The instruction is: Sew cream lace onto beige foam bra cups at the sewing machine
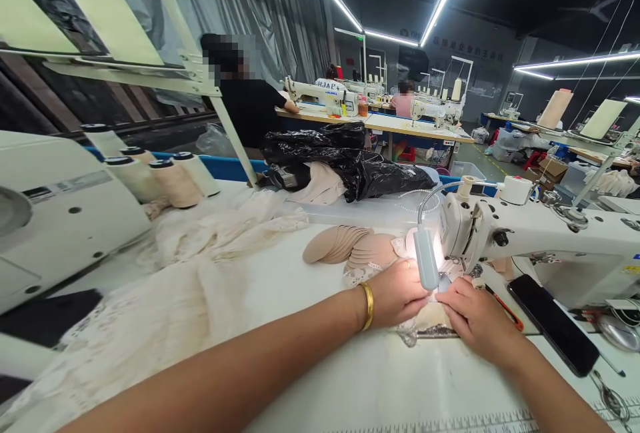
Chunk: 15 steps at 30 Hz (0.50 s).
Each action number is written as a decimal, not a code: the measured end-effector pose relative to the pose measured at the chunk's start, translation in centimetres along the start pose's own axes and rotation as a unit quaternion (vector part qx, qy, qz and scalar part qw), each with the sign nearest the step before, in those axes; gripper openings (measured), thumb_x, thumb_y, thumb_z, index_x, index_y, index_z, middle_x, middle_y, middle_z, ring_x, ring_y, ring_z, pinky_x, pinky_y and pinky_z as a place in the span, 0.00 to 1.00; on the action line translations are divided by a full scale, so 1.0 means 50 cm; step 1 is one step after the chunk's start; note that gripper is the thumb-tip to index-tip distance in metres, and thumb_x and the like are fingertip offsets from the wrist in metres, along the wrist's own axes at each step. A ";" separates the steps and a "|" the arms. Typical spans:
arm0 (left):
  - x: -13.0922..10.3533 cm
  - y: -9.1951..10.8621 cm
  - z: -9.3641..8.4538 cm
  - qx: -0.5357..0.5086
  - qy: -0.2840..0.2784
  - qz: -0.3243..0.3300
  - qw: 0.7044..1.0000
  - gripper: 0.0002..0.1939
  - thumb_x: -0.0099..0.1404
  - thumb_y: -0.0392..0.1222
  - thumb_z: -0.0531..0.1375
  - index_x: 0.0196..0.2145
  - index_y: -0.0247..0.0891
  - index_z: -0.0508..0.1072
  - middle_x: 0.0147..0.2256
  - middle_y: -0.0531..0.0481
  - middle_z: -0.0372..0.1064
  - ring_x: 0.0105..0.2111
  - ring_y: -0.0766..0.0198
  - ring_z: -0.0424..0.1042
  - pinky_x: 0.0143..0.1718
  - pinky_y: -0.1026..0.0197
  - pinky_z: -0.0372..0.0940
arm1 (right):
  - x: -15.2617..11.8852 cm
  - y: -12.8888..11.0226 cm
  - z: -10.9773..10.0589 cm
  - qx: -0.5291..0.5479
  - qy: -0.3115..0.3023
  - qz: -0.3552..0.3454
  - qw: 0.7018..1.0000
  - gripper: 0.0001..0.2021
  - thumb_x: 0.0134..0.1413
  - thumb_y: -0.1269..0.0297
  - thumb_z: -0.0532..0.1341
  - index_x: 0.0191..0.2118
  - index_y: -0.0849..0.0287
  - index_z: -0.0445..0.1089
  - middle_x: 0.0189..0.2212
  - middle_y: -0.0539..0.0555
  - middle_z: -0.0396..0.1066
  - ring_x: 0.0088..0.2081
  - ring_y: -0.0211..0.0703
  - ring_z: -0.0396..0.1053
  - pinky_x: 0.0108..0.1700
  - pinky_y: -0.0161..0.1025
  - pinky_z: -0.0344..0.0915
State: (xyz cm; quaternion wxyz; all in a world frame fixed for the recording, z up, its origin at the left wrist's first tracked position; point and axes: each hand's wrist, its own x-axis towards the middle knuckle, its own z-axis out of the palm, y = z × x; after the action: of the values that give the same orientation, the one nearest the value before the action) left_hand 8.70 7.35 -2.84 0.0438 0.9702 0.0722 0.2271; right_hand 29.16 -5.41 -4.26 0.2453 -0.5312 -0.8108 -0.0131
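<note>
Under the sewing machine head (467,226) my two hands meet close to the needle area. My left hand (397,293), with a gold bangle at the wrist, has its fingers closed on pale lace fabric (356,274). From the other side my right hand (477,316) pinches the edge of the same fabric, fingertips almost touching the left ones. A grey lamp head (426,260) on a bendy stalk lights the spot and hides part of the fabric and the needle. Left of the work lies a fanned stack of beige bra cups (337,245).
Crumpled cream lace cloth (200,286) covers the table's left side, near thread cones (180,180). Right of my hand lie orange-handled snips (505,306) and a black phone (553,323). Black plastic bags (350,156) stand behind. A co-worker (250,100) sits beyond.
</note>
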 end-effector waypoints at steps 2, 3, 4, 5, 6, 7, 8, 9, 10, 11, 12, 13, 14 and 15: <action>0.004 0.000 -0.001 0.029 -0.009 0.033 0.999 0.08 0.69 0.37 0.57 0.32 0.40 0.75 0.34 0.47 0.75 0.37 0.57 0.72 0.44 0.55 0.65 | 0.001 -0.003 -0.002 -0.004 -0.004 0.008 1.000 0.13 0.66 0.74 0.55 0.47 0.50 0.72 0.34 0.53 0.70 0.36 0.48 0.69 0.33 0.41 0.62; 0.006 0.000 -0.002 0.050 -0.015 0.042 0.998 0.09 0.69 0.36 0.56 0.32 0.39 0.74 0.34 0.47 0.74 0.36 0.57 0.71 0.43 0.55 0.64 | 0.002 -0.004 -0.003 -0.006 -0.005 0.012 1.000 0.13 0.66 0.74 0.54 0.46 0.50 0.72 0.33 0.53 0.69 0.35 0.48 0.68 0.33 0.41 0.62; 0.008 0.001 -0.004 0.069 -0.022 0.043 0.996 0.10 0.70 0.36 0.56 0.31 0.38 0.74 0.33 0.48 0.74 0.35 0.58 0.70 0.41 0.55 0.62 | 0.002 -0.005 -0.003 -0.008 -0.007 0.016 1.000 0.13 0.67 0.73 0.54 0.46 0.49 0.72 0.33 0.53 0.69 0.35 0.48 0.68 0.33 0.41 0.62; 0.010 0.004 -0.006 0.084 -0.028 0.037 0.995 0.10 0.70 0.36 0.56 0.31 0.38 0.73 0.33 0.48 0.73 0.34 0.58 0.69 0.40 0.55 0.61 | 0.002 -0.006 -0.004 -0.010 -0.009 0.019 1.000 0.13 0.67 0.73 0.54 0.45 0.49 0.72 0.33 0.53 0.69 0.35 0.48 0.68 0.33 0.41 0.62; 0.012 0.007 -0.008 0.095 -0.033 0.029 0.994 0.10 0.69 0.37 0.56 0.30 0.38 0.73 0.33 0.48 0.73 0.34 0.58 0.68 0.39 0.55 0.60 | 0.002 -0.006 -0.003 -0.011 -0.011 0.020 1.000 0.12 0.67 0.73 0.54 0.45 0.49 0.72 0.33 0.53 0.69 0.35 0.48 0.68 0.33 0.41 0.62; 0.014 0.011 -0.010 0.103 -0.034 0.018 0.994 0.09 0.69 0.37 0.57 0.30 0.37 0.73 0.34 0.48 0.73 0.35 0.57 0.68 0.39 0.55 0.60 | 0.002 -0.005 -0.003 -0.010 -0.011 0.021 1.000 0.12 0.67 0.72 0.54 0.45 0.50 0.72 0.33 0.53 0.69 0.36 0.48 0.68 0.34 0.41 0.63; 0.016 0.015 -0.011 0.106 -0.035 0.003 0.994 0.09 0.69 0.38 0.58 0.30 0.37 0.73 0.35 0.46 0.73 0.36 0.56 0.68 0.41 0.54 0.60 | 0.002 -0.004 -0.002 -0.008 -0.010 0.022 1.000 0.12 0.67 0.72 0.54 0.45 0.50 0.72 0.33 0.53 0.69 0.36 0.49 0.68 0.34 0.41 0.63; 0.018 0.019 -0.011 0.104 -0.036 -0.013 0.994 0.08 0.68 0.38 0.58 0.31 0.37 0.73 0.37 0.45 0.73 0.38 0.54 0.68 0.42 0.53 0.59 | 0.002 -0.002 -0.001 -0.003 -0.010 0.024 1.000 0.12 0.67 0.72 0.54 0.45 0.50 0.72 0.33 0.53 0.70 0.36 0.49 0.69 0.35 0.42 0.63; 0.021 0.023 -0.010 0.100 -0.040 -0.030 0.994 0.07 0.68 0.38 0.59 0.31 0.37 0.74 0.37 0.44 0.73 0.39 0.53 0.68 0.42 0.52 0.59 | 0.001 -0.001 0.001 0.003 -0.008 0.026 1.000 0.12 0.67 0.72 0.54 0.45 0.50 0.72 0.33 0.53 0.70 0.36 0.49 0.69 0.35 0.42 0.63; 0.023 0.025 -0.009 0.095 -0.045 -0.046 0.993 0.06 0.67 0.37 0.59 0.32 0.37 0.74 0.37 0.44 0.73 0.40 0.52 0.68 0.42 0.52 0.59 | 0.001 0.000 0.002 0.012 -0.006 0.029 0.999 0.12 0.67 0.71 0.53 0.46 0.50 0.72 0.33 0.54 0.70 0.36 0.49 0.69 0.35 0.42 0.63; 0.026 0.025 -0.007 0.088 -0.051 -0.061 0.993 0.04 0.67 0.35 0.59 0.33 0.37 0.73 0.37 0.43 0.73 0.39 0.52 0.68 0.42 0.53 0.59 | 0.000 0.001 0.002 0.024 -0.004 0.033 0.999 0.12 0.67 0.71 0.53 0.46 0.50 0.72 0.33 0.54 0.70 0.36 0.49 0.69 0.35 0.42 0.63; 0.028 0.025 -0.006 0.080 -0.054 -0.072 0.993 0.03 0.66 0.33 0.59 0.33 0.36 0.73 0.36 0.44 0.73 0.38 0.53 0.69 0.41 0.54 0.60 | 0.000 0.000 0.003 0.038 -0.003 0.039 0.999 0.12 0.68 0.70 0.53 0.45 0.51 0.73 0.33 0.54 0.70 0.36 0.48 0.69 0.36 0.42 0.63; 0.028 0.023 -0.007 0.073 -0.055 -0.079 0.993 0.03 0.64 0.31 0.59 0.33 0.36 0.72 0.34 0.44 0.72 0.36 0.54 0.69 0.39 0.55 0.60 | -0.001 -0.002 0.003 0.053 -0.002 0.048 0.997 0.12 0.68 0.69 0.52 0.44 0.51 0.73 0.33 0.54 0.71 0.36 0.48 0.69 0.36 0.43 0.63; 0.025 0.022 -0.009 0.065 -0.053 -0.085 0.993 0.04 0.63 0.29 0.59 0.34 0.36 0.72 0.34 0.45 0.72 0.35 0.55 0.69 0.38 0.56 0.61 | 0.000 -0.007 0.003 0.073 0.000 0.065 0.995 0.11 0.68 0.68 0.52 0.43 0.52 0.73 0.34 0.54 0.71 0.36 0.48 0.69 0.37 0.43 0.63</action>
State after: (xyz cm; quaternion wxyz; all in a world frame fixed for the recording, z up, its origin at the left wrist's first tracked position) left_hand 9.73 6.49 -1.74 0.0032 0.9720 0.1668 0.1654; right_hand 28.83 -5.52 -4.33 0.2839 -0.5631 -0.7736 0.0621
